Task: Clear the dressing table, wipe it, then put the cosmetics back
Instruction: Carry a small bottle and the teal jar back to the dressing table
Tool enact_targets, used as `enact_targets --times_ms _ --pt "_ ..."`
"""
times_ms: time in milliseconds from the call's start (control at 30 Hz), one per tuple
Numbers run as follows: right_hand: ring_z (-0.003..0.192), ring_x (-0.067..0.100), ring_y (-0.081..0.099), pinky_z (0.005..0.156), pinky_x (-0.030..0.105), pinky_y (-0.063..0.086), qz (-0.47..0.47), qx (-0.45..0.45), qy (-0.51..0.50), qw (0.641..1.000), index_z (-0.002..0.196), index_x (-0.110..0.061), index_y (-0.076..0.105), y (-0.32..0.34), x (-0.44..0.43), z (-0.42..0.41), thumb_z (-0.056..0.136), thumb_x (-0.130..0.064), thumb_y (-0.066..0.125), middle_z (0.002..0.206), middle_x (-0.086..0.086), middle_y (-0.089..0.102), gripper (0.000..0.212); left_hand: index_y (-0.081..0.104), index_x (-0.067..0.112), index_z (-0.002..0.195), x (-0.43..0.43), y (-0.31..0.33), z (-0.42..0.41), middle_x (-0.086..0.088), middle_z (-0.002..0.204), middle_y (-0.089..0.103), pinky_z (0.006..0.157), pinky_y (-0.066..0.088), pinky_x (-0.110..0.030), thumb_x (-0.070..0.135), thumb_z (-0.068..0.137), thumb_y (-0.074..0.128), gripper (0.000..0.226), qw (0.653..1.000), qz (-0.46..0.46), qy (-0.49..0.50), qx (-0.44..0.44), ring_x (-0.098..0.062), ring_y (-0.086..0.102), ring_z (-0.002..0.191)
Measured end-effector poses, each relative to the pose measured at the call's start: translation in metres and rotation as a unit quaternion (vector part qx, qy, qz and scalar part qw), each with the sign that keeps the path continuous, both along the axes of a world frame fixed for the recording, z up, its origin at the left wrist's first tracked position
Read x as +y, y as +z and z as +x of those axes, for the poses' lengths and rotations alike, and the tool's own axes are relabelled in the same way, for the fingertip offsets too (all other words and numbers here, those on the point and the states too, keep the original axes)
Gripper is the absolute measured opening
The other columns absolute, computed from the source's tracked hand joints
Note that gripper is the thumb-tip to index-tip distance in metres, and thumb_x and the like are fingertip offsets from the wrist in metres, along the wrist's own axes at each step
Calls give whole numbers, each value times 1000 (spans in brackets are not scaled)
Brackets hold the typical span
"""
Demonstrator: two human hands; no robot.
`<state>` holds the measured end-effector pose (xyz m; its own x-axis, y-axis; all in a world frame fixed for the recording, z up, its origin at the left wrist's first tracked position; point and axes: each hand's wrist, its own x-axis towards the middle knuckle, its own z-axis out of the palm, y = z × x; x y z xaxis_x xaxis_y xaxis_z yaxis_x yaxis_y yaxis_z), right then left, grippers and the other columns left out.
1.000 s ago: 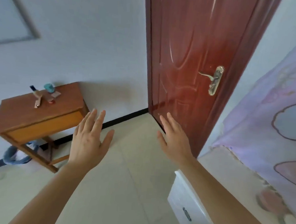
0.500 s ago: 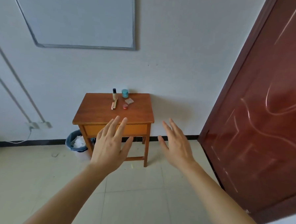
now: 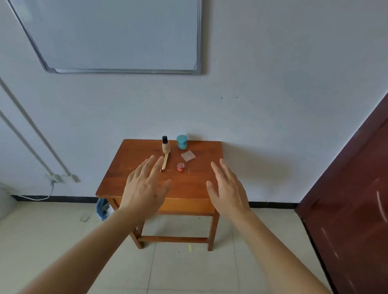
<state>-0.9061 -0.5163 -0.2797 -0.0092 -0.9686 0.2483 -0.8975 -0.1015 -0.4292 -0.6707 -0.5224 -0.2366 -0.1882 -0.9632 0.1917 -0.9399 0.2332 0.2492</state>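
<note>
Against the pale wall hangs a whiteboard [image 3: 118, 28], its top and left side cut off by the frame. At the right edge a dark red door [image 3: 361, 189] shows only in part. Below the board a small wooden dressing table [image 3: 197, 185] stands against the wall; part of its drawer front is hidden behind the left hand and wrist.

Both bare arms reach forward. The left hand [image 3: 145, 187] and the right hand [image 3: 228, 189] are spread flat with straight fingers and hold nothing. Whether they are over the tabletop or short of it cannot be told.

A blue waste bin [image 3: 102, 209] shows under the table's left side, mostly hidden.

The cosmetics sit towards the back of the tabletop:
- a teal jar [image 3: 181, 141] is by the wall;
- a beige bottle with a black cap [image 3: 165, 145] is just left of it;
- a clear square compact [image 3: 188, 156] is in front of the jar;
- a gold stick [image 3: 165, 162] lies in front of the bottle, its near end beside the left fingertips;
- a small red pot [image 3: 180, 166] is right of the stick.

Their labels are too small to read.
</note>
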Motion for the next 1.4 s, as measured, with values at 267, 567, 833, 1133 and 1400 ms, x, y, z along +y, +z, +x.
enact_targets --times_ms 267,567,833,1133,1400 --pt "149 20 20 115 37 29 35 5 38 999 155 -24 20 13 -155 1 102 -39 41 164 1 11 58 9 32 154 -137 7 6 4 163 10 118 18 -44 56 97 33 66 997 35 60 -25 -20 12 149" --pt "149 20 20 115 35 29 79 35 46 995 155 -24 17 -3 -270 36 101 -38 44 165 2 7 62 5 29 155 -275 -15 36 1 163 10 119 17 -42 53 99 33 67 998 52 37 -7 -21 11 149" --pt "147 22 24 113 37 32 124 50 -60 989 155 -25 19 -8 -346 52 102 -35 42 164 0 11 58 10 27 155 -390 -45 61 0 162 16 117 22 -41 47 100 41 67 993 101 -65 15 -21 17 148" --pt "143 15 32 106 26 37 163 44 -39 985 153 -28 20 -65 -399 61 101 -35 47 159 -4 23 59 21 22 152 -443 -118 49 -3 156 32 114 32 -41 46 97 45 64 975 194 -101 27 -22 30 143" --pt "138 26 38 104 38 45 226 20 25 973 155 -28 15 -153 -457 59 99 -31 50 158 7 22 66 36 18 146 -456 -187 27 -2 145 47 105 39 -36 48 96 50 59 962 252 -12 104 -21 41 135"
